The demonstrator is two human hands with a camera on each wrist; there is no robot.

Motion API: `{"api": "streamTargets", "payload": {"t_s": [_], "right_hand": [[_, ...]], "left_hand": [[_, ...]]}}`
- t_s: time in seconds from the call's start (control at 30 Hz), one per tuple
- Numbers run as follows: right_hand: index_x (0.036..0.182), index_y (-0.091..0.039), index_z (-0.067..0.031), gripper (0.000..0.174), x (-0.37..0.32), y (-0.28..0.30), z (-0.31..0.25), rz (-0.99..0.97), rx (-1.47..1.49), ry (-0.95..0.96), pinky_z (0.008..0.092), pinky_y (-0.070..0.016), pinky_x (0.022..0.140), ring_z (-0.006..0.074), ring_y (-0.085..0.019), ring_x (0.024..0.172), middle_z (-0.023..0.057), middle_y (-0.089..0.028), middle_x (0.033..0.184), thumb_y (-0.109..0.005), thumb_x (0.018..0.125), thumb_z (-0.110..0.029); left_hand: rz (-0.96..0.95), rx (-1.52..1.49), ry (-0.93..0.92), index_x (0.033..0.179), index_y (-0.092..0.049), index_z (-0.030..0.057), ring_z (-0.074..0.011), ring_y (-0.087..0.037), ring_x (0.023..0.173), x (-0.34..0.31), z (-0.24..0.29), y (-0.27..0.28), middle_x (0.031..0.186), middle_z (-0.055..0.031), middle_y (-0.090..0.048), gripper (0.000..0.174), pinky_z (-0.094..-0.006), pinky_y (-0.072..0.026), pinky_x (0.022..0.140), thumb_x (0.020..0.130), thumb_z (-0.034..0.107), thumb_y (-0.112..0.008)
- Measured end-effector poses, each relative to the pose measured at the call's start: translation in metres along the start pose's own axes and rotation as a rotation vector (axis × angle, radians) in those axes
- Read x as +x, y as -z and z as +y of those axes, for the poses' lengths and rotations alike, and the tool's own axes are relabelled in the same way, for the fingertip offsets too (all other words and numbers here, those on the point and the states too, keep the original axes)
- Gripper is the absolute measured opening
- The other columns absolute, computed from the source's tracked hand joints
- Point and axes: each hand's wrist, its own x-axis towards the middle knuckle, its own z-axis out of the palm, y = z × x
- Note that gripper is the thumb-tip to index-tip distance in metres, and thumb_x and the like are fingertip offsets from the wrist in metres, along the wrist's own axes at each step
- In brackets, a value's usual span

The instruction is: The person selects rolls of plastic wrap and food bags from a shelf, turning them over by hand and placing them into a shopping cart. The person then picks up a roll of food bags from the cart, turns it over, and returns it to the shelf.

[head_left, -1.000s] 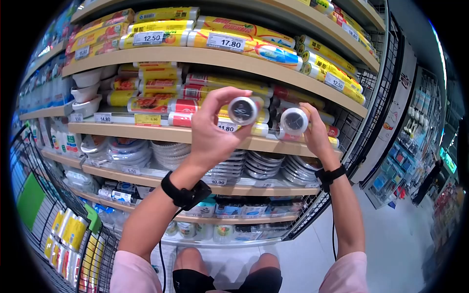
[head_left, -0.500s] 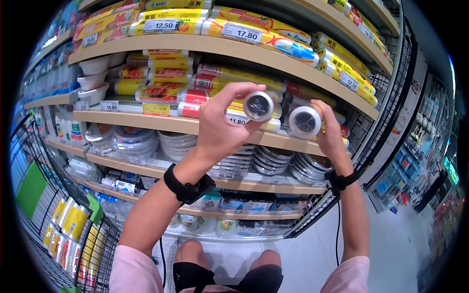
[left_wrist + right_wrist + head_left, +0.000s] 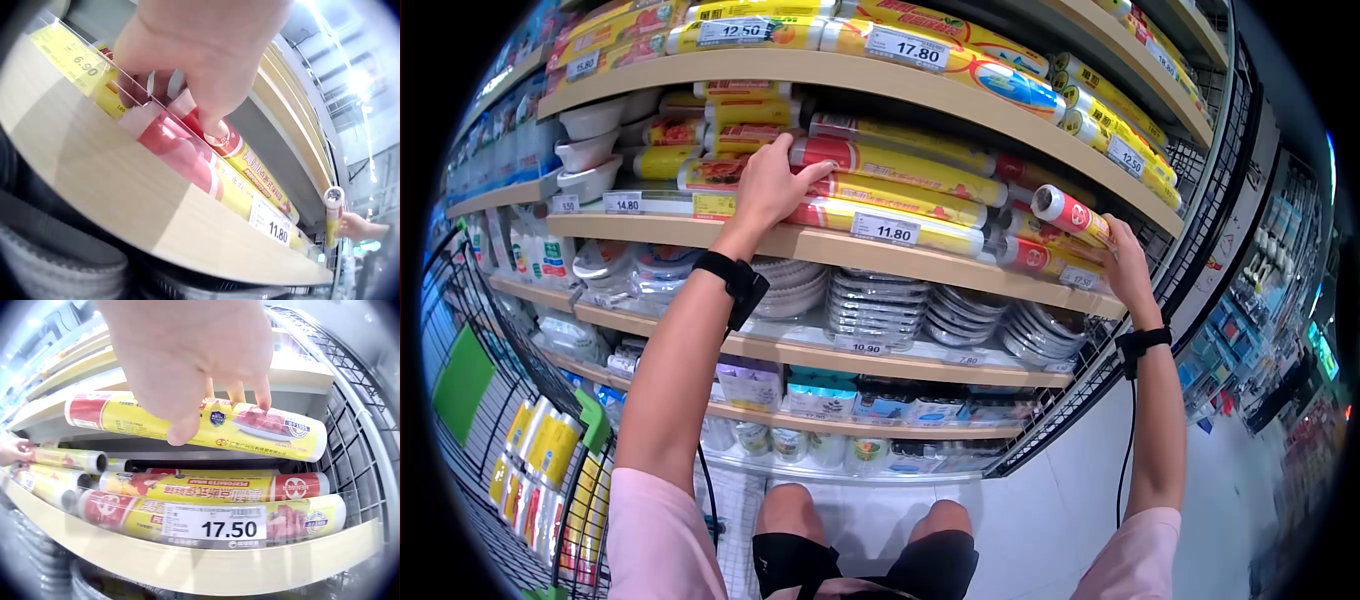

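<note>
The right grip (image 3: 1128,265) is curled round a raised roll (image 3: 1070,215), holding it tilted above the right end of the shelf (image 3: 800,245); the left grip (image 3: 768,188) has thumb and fingers closed about the red end of a shelved roll (image 3: 910,172), which lies among similar rolls; foil trays (image 3: 868,310) are stacked a level below, a wire cart (image 3: 462,390) stands at the left, and a pale floor (image 3: 1050,490) runs off to the right.

The left wrist view adds ceiling lights (image 3: 359,81) and a yellow 6.90 tag (image 3: 78,62); the right wrist view gives the raised roll's printed side and a clear 17.50 tag (image 3: 215,526).

A second ago both hands held rolls up end-on to the head camera; now the left hand is at the shelf, and the right hand's roll shows its red label.
</note>
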Motion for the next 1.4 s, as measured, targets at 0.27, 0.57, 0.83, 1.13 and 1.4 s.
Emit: {"api": "streamTargets", "payload": {"t_s": [0.27, 0.57, 0.83, 1.13, 1.4], "right_hand": [[0.134, -0.053, -0.0046, 0.056, 0.037, -0.042, 0.055, -0.069, -0.27, -0.116, 0.0453, -0.0502, 0.095, 0.0407, -0.059, 0.114, 0.0185, -0.059, 0.127, -0.073, 0.082, -0.011], [0.141, -0.051, -0.0101, 0.063, 0.052, -0.058, 0.089, -0.105, -0.21, -0.068, 0.043, -0.0447, 0.106, 0.0381, -0.051, 0.129, 0.0189, -0.054, 0.141, -0.074, 0.082, -0.01], [0.14, -0.053, -0.0061, 0.054, 0.061, -0.054, 0.088, -0.257, -0.035, -0.135, 0.0397, -0.046, 0.103, 0.0398, -0.057, 0.123, 0.0235, -0.061, 0.133, -0.064, 0.087, 0.001], [0.142, -0.05, 0.0033, 0.068, 0.051, -0.056, 0.083, -0.313, -0.092, 0.013, 0.0387, -0.0468, 0.105, 0.0396, -0.058, 0.124, 0.0282, -0.06, 0.133, -0.077, 0.084, -0.019], [0.128, -0.058, 0.0003, 0.046, 0.045, -0.099, 0.066, -0.028, -0.12, -0.201, 0.0468, -0.0481, 0.095, 0.0449, -0.06, 0.11, 0.0267, -0.064, 0.116, -0.065, 0.083, -0.001]], "left_hand": [[-0.166, -0.008, 0.31, 0.11, -0.069, -0.006, -0.043, -0.065, 0.111, 0.024, -0.012, -0.021, 0.114, -0.0279, -0.07, 0.067, -0.0486, -0.0501, 0.093, 0.084, 0.056, -0.072], [-0.248, 0.044, 0.403, 0.144, -0.052, 0.0093, -0.0412, -0.062, 0.12, 0.02, 0.003, -0.009, 0.126, -0.024, -0.066, 0.074, -0.046, -0.0473, 0.1, 0.086, 0.051, -0.069], [-0.233, 0.041, 0.347, 0.143, -0.053, 0.0098, -0.0399, -0.062, 0.119, 0.015, 0.009, -0.002, 0.126, -0.0233, -0.067, 0.075, -0.0463, -0.0474, 0.1, 0.086, 0.055, -0.068], [-0.189, 0.074, 0.331, 0.113, -0.066, -0.0041, -0.0443, -0.068, 0.104, 0.014, 0.005, -0.004, 0.104, -0.0285, -0.071, 0.073, -0.0488, -0.0522, 0.09, 0.08, 0.06, -0.072], [-0.115, 0.02, 0.275, 0.104, -0.07, -0.0026, -0.0467, -0.066, 0.103, 0.007, 0.008, 0.008, 0.106, -0.0304, -0.07, 0.045, -0.0511, -0.0526, 0.093, 0.081, 0.036, -0.07]]}}
